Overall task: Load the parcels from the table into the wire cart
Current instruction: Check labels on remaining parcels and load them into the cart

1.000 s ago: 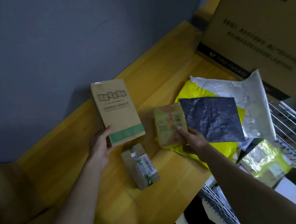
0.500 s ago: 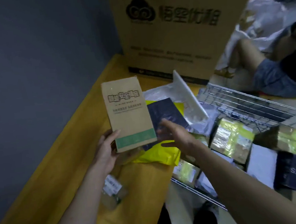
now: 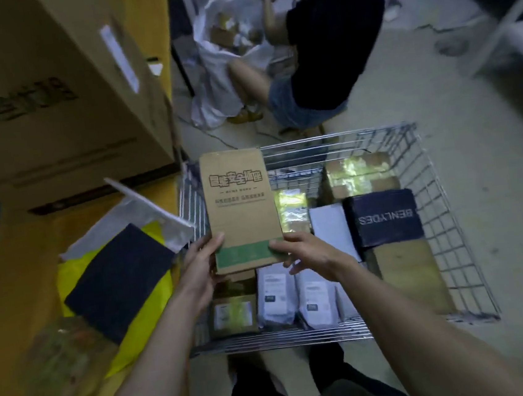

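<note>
Holding several parcels already, the wire cart [image 3: 442, 211] fills mid-frame. Left hand [image 3: 201, 265] and right hand [image 3: 304, 251] grip the brown box [image 3: 238, 206] by its lower corners, above the cart's left side.

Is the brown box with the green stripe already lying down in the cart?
No, both hands, left hand and right hand, hold the brown box above the wire cart.
</note>
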